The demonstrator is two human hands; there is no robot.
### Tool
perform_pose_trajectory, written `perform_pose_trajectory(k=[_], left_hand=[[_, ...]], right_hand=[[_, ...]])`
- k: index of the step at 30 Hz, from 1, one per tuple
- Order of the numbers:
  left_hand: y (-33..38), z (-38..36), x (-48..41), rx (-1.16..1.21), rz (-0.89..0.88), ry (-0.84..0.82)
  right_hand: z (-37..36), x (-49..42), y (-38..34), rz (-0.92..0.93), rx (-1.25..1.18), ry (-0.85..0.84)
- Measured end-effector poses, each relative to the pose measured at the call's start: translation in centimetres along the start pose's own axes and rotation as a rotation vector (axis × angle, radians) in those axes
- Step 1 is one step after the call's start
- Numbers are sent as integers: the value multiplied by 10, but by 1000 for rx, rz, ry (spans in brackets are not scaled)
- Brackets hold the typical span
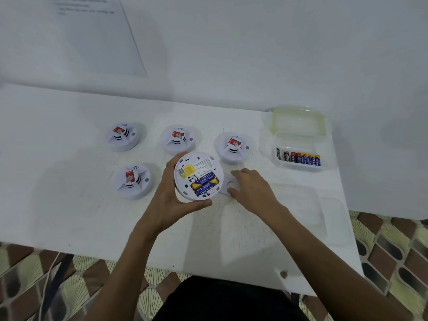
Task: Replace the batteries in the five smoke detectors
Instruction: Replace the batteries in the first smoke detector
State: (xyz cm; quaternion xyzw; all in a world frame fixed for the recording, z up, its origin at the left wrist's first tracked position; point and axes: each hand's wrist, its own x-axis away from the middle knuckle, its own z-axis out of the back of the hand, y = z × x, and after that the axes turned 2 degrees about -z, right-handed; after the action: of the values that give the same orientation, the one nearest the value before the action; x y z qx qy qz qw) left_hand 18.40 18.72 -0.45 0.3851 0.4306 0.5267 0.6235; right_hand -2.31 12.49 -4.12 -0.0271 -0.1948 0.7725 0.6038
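Observation:
My left hand (170,200) grips a white smoke detector (198,176) turned back side up. Its open battery bay holds blue and yellow batteries (205,184). Just right of it, my right hand (251,188) reaches down onto a white back cover (228,181) lying on the table, thumb and fingers curled at its edge. Several other white smoke detectors sit face up with red stickers: one at the back left (122,136), one at the back middle (178,139), one at the back right (235,147) and one at the front left (134,180).
A clear plastic container (298,156) at the right holds several batteries, with its green-rimmed lid (298,121) leaning behind it. The white table (69,205) ends close to my body and on the right. A wall stands behind it. Patterned floor tiles lie below.

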Motion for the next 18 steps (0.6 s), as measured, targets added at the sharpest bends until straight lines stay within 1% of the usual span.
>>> perform_pose_trajectory(k=[6,10,13,16,18], left_hand=[[-9,9,0,-4,-8,-12],[-14,13,0,-12,-5,-24],[-17,14,0,-11,2,-32],[-19,15,0,-10,1,-46],[-21,16,0,-18,7,-51]], right_hand=[[-9,-7,-2,-23,88,-9],[-8,-11,-1,-44,18,37],[-3,-10,-2,-33,-140,67],[7,-3,-7,-66,-455,23],[18,5,-13,-77,-620,29]])
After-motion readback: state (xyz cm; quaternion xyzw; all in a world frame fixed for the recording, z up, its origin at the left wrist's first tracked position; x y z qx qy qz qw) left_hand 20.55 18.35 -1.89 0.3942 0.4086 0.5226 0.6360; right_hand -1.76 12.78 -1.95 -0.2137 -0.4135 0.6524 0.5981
